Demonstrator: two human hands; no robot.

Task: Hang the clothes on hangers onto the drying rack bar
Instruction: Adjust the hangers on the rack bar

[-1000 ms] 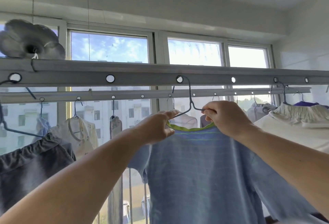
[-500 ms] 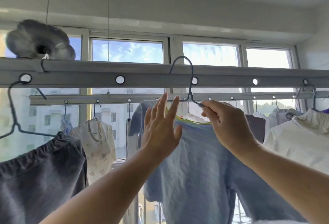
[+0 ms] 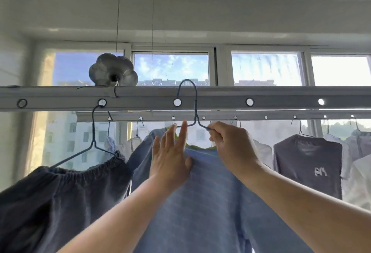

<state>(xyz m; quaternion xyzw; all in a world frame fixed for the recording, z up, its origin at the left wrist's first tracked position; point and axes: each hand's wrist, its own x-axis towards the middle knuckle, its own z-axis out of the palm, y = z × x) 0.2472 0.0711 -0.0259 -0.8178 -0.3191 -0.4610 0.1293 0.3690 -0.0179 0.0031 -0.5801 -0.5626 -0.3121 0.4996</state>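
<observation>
A blue striped shirt [image 3: 208, 198] with a green collar hangs on a blue wire hanger [image 3: 195, 112]. The hanger's hook rises above the near drying rack bar [image 3: 281, 97], its tip close to a round hole [image 3: 177, 102]. My right hand [image 3: 230, 146] pinches the hanger's right shoulder wire. With straight fingers, my left hand [image 3: 170, 154] lies flat against the shirt's left shoulder, its fingertips touching the hanger wire.
Dark elastic-waist shorts [image 3: 66, 198] hang on another hanger from a hole at the left. A second bar [image 3: 220, 115] behind carries several garments, among them a dark grey shirt [image 3: 309, 162]. A grey flower-shaped fitting [image 3: 113, 70] and thin cables sit above the near bar.
The hanger has been lifted from below the bar until its hook stands above it. My left hand let go of the collar, opened and now lies flat on the shirt.
</observation>
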